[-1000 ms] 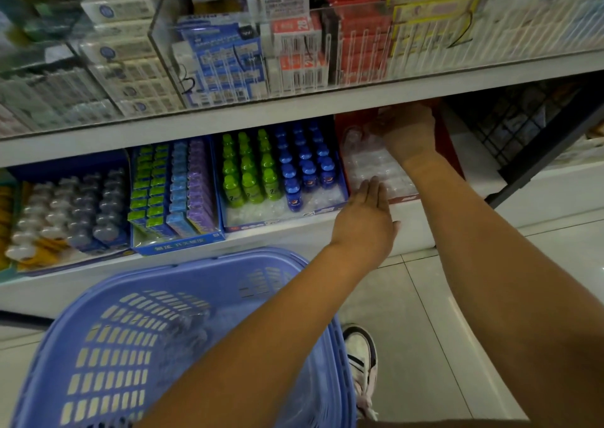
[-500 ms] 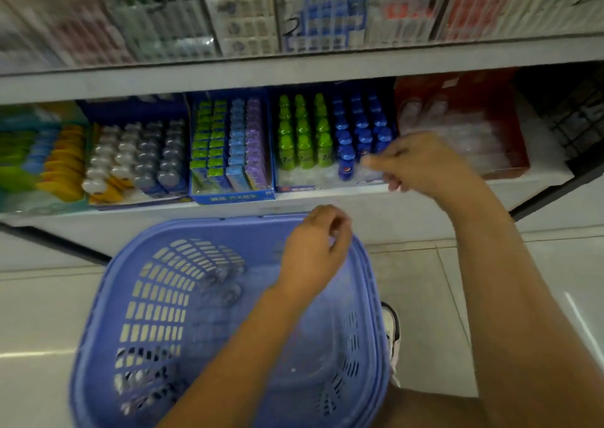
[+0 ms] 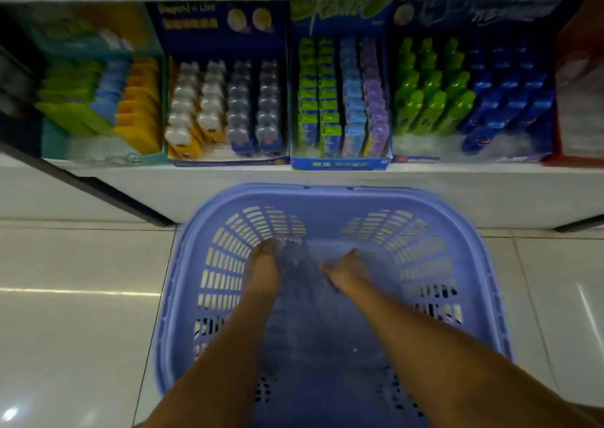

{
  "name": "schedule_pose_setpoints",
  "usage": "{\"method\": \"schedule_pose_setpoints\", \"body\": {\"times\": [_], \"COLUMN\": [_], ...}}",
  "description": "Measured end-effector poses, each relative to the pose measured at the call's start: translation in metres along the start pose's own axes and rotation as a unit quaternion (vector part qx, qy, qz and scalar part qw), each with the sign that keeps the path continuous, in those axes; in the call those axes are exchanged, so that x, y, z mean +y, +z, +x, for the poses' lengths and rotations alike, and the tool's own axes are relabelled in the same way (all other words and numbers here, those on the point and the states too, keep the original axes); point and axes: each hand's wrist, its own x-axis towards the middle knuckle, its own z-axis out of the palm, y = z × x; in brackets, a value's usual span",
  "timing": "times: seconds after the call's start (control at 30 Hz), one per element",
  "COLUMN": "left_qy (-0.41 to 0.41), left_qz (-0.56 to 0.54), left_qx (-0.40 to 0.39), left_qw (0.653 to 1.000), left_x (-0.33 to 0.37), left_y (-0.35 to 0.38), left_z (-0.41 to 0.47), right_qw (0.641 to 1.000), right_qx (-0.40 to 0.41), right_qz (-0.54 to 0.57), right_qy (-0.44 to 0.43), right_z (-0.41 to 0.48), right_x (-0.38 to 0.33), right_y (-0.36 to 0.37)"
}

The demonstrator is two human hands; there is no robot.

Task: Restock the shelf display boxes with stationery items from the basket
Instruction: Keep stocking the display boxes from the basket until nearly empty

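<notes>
Both grips are deep in the lavender basket [image 3: 327,192], the left hand [image 3: 263,259] and right hand [image 3: 348,269] close together at its far end. Motion blur hides the fingers, so it cannot be told whether either grip is closed on anything. Between them lies a smeared clear-and-dark shape, probably the remaining stationery items [image 3: 295,257]. The rest of the basket's bottom looks nearly bare.

The basket stands on the tiled floor [image 3: 81,297], just in front of the low white shelf [image 3: 228,174]. On the shelf, the display boxes [image 3: 340,163] stand in a row. Most rows look full, so restocking seems well along. Gaps show at the near edge of the teal box [image 3: 54,140] on the left and the bottle box [image 3: 421,158] on the right. The red box [image 3: 575,161] at far right is too blurred to judge.
</notes>
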Motion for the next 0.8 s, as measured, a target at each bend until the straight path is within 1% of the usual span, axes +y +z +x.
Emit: {"method": "schedule_pose_setpoints", "body": {"times": [0.07,0.1,0.2,0.27,0.3,0.33,0.37,0.43,0.5,0.57,0.63,0.7,0.73,0.77,0.8], "left_qy": [-0.003,0.006,0.021,0.023,0.016,0.005,-0.014,-0.04,-0.043,-0.066,-0.078,-0.097,-0.09,-0.082,-0.068], "left_qz": [-0.001,0.018,0.09,0.143,0.159,0.17,0.178,0.174,0.185,0.123,0.03,-0.12,-0.207,-0.301,-0.383], "left_qx": [0.015,0.031,0.072,0.078,0.073,0.066,0.06,0.05,0.025,-0.003,-0.018,-0.045,-0.072,-0.108,-0.147], "left_qw": [1.0,0.999,0.993,0.986,0.985,0.983,0.982,0.983,0.981,0.99,0.996,0.987,0.971,0.944,0.909], "left_x": [-0.009,-0.011,-0.014,-0.016,-0.017,-0.018,-0.02,-0.021,-0.017,-0.005,0.012,0.038,0.055,0.073,0.094], "left_y": [0.007,0.01,0.012,0.014,0.016,0.017,0.019,0.021,0.019,0.015,0.006,-0.008,-0.017,-0.025,-0.034], "left_z": [0.007,0.01,0.019,0.022,0.022,0.02,0.019,0.015,0.009,0.004,-0.005,-0.019,-0.028,-0.038,-0.048], "right_qw": [0.999,0.998,0.997,0.997,0.998,0.997,0.991,0.956,0.932,0.919,0.91,0.889,0.869,0.844,0.82], "right_qx": [0.039,0.043,0.014,-0.001,-0.004,-0.013,-0.033,-0.08,-0.092,-0.087,-0.072,-0.045,-0.028,-0.01,0.011], "right_qz": [-0.013,-0.034,-0.076,-0.06,-0.031,0.026,0.108,0.273,0.337,0.361,0.381,0.421,0.455,0.495,0.53], "right_qy": [0.002,-0.003,-0.013,-0.041,-0.059,-0.071,-0.072,-0.074,-0.1,-0.128,-0.15,-0.175,-0.19,-0.205,-0.217], "right_z": [0.008,0.011,0.016,0.012,0.008,0.003,-0.004,-0.02,-0.04,-0.061,-0.079,-0.096,-0.103,-0.11,-0.117], "right_x": [-0.003,-0.003,-0.004,-0.008,-0.011,-0.014,-0.016,-0.021,-0.025,-0.027,-0.025,-0.02,-0.017,-0.014,-0.01], "right_y": [0.01,0.012,0.012,0.004,-0.003,-0.011,-0.022,-0.044,-0.067,-0.088,-0.106,-0.125,-0.135,-0.146,-0.157]}}
